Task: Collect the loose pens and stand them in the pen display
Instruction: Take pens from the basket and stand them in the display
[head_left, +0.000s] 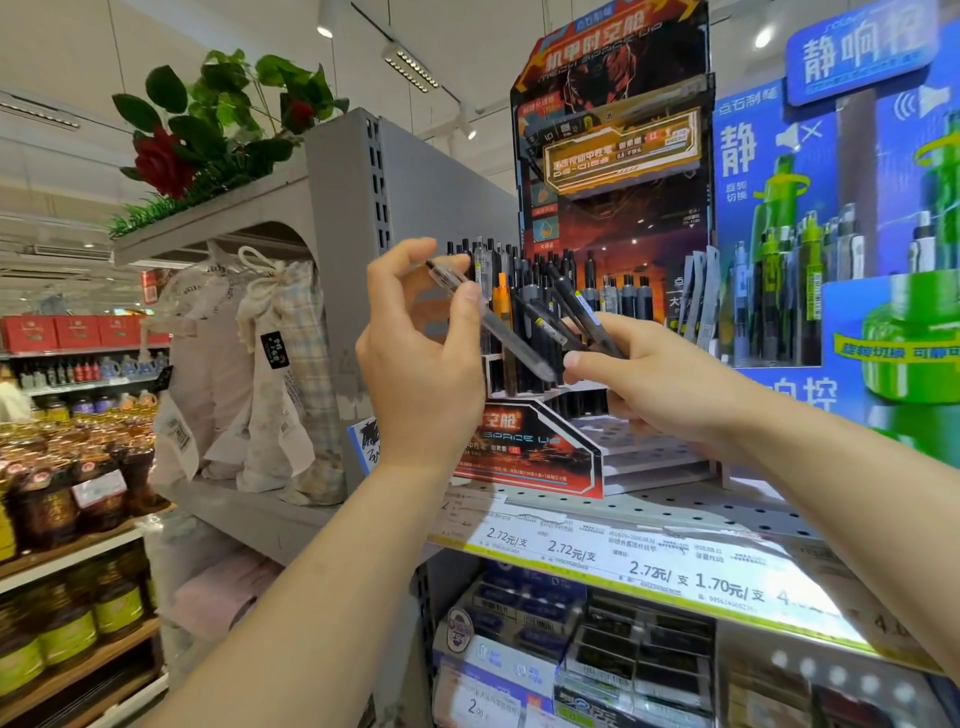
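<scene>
Insp: Your left hand (421, 358) pinches a clear pen (493, 322) btwn thumb and fingers, tilted, just in front of the pen display (540, 441) at the shelf (675, 506) front edge.

Op: Right hand (660, 384)?

Insp: Curled round several dark pens (576, 317), tips up, beside the display's standing pens.

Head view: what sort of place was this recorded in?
Most likely a supermarket or general store aisle: price labels line the shelf edge, a branded pen display stands on the shelf, and bottled goods fill shelves on the left.
</scene>
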